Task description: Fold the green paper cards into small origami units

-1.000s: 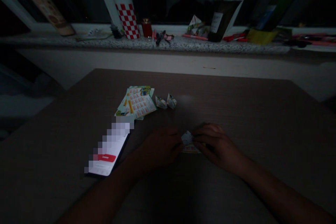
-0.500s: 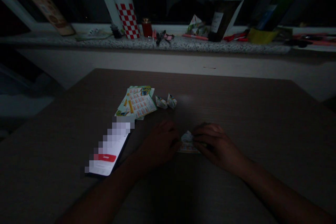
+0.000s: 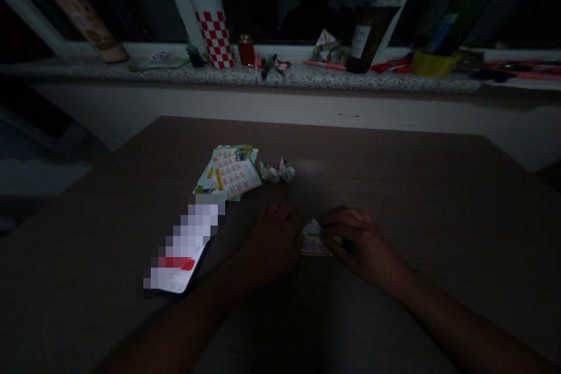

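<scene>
Though dimly lit, one brown bench [image 3: 416, 181] with two bare hands over it and one partly folded paper [image 3: 315, 245] between them, its top pointed. Left hand [image 3: 274, 242] at the paper's left edge with curled fingers; impossible to tell whether pinching or only touching. Right hand [image 3: 366, 248] with thumb and fingertips together, pinching the paper's right side. Farther back, two small folded paper shapes [image 3: 286, 170], just beside one fanned pile of printed sheets [image 3: 234, 175], too overlapped to count. Nearer, one phone [image 3: 186, 251], with lit screen. Beyond, on one windowsill [image 3: 307, 80], one red-and-white checkered bottle [image 3: 214, 32].
</scene>
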`<state>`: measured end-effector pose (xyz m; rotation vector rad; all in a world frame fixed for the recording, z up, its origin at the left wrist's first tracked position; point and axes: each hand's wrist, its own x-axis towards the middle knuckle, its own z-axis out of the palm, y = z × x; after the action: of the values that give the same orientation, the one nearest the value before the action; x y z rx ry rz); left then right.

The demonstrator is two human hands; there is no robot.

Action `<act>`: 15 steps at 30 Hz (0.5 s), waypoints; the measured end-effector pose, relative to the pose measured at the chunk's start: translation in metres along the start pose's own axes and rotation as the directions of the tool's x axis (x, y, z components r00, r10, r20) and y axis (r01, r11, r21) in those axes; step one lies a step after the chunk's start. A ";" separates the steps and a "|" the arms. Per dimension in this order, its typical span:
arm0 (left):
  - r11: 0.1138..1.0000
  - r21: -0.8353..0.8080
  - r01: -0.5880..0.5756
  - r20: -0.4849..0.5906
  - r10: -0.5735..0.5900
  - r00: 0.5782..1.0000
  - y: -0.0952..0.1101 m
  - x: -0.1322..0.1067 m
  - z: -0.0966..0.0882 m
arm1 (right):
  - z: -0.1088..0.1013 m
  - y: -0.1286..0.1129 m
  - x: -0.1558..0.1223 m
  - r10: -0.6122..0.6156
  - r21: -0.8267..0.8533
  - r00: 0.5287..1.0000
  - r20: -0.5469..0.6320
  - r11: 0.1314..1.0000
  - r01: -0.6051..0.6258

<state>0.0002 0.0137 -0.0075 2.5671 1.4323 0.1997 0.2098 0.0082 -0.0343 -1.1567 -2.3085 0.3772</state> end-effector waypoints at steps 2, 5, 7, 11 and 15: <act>1.000 0.003 0.007 -0.004 -0.007 1.000 0.001 0.001 0.000 | 0.002 -0.002 0.000 0.021 -0.010 1.000 -0.019 1.000 -0.022; 1.000 0.008 0.013 -0.004 -0.013 1.000 0.001 0.002 0.001 | 0.004 -0.006 0.001 0.059 -0.020 0.997 -0.053 0.998 -0.060; 1.000 0.010 0.014 -0.005 -0.014 1.000 0.002 0.003 0.001 | 0.005 -0.009 0.001 0.081 -0.024 0.995 -0.064 0.996 -0.083; 1.000 0.004 0.021 0.001 -0.021 1.000 0.003 0.002 0.000 | 0.007 -0.011 0.002 0.133 -0.007 0.989 -0.067 0.991 -0.133; 1.000 -0.002 0.022 0.003 -0.022 1.000 0.004 0.002 -0.002 | 0.007 -0.011 0.003 0.164 0.016 0.984 -0.066 0.986 -0.164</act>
<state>0.0039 0.0134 -0.0051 2.5476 1.4573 0.1946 0.1971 0.0039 -0.0344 -1.3386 -2.1586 0.4039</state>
